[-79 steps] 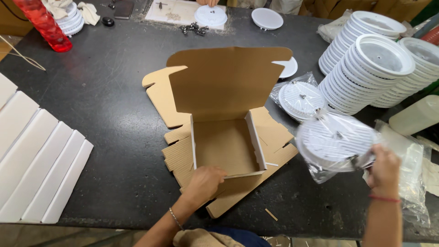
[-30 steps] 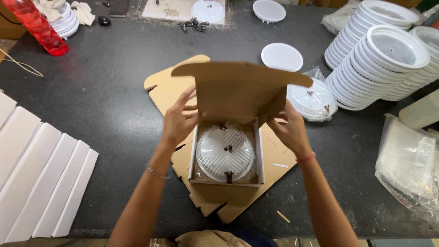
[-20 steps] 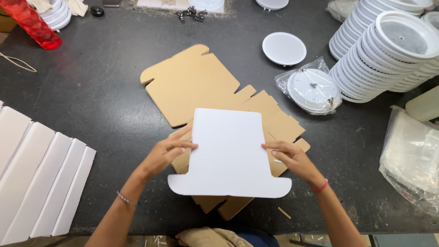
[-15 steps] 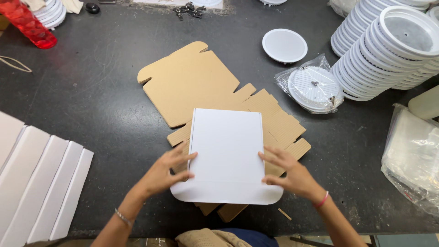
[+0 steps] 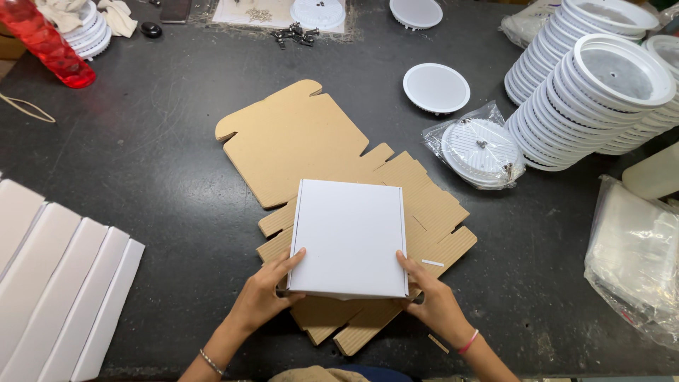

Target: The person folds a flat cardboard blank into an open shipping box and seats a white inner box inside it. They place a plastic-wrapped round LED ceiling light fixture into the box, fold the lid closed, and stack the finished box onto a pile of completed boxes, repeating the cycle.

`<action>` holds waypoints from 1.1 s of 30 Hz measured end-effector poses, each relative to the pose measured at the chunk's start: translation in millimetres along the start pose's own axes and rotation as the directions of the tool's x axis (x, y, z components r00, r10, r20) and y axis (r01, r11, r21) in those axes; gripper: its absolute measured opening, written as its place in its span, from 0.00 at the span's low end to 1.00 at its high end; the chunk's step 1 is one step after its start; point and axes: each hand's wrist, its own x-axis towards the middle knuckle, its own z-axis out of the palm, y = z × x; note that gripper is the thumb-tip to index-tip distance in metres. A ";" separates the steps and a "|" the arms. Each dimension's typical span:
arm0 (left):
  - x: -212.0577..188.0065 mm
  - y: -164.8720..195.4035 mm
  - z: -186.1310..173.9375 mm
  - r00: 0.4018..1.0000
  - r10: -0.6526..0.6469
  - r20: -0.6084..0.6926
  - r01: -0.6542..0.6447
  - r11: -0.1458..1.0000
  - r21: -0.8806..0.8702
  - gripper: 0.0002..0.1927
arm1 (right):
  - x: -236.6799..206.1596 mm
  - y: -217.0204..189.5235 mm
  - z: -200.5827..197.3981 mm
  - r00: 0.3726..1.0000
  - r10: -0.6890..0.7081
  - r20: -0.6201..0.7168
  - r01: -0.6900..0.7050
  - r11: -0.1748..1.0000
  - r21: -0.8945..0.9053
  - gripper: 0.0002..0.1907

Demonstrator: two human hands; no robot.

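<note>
Head-camera view shows us both of our hands at the near corners of a closed white box (image 5: 349, 238), which lies flat on top of unfolded brown cardboard blanks (image 5: 304, 141) spread on the dark tabletop (image 5: 141, 163). Our left hand (image 5: 263, 293) cups the box's near left corner with its fingers spread, thumb up along the side wall, and our right hand (image 5: 433, 301) does the same at the near right corner; neither hand is closed into a fist, both press against the box from opposite sides, which we judge steadies it and keeps the lid flap seated. The blanks beneath serve as a work pad and sit within easy reach. To the right, a round white light fitting in a clear plastic bag (image 5: 479, 150) lies just beside tall leaning stacks of white round fittings (image 5: 594, 99), with one loose white disc (image 5: 436, 88) near them. At the left edge, flat white folded cartons (image 5: 56, 276) lie side by side, well apart from the box. A red wrapped roll (image 5: 46, 42) rests at the far left corner.
</note>
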 end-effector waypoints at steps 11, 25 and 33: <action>93.2 50.1 -79.7 0.958 -0.144 -0.249 0.080 0.965 -0.250 0.54 | 89.3 -18.7 -117.2 0.975 -0.119 -0.186 0.169 0.944 0.283 0.39; 216.9 53.1 -132.0 0.898 0.315 -0.308 -0.188 0.906 0.380 0.16 | 175.8 -45.8 -175.9 0.706 -0.623 -0.339 0.490 0.774 -0.402 0.14; 227.5 89.7 -144.6 0.939 0.042 -0.340 0.041 0.972 0.231 0.09 | 182.2 -75.7 -200.7 0.855 -0.394 -0.336 0.328 0.914 -0.237 0.09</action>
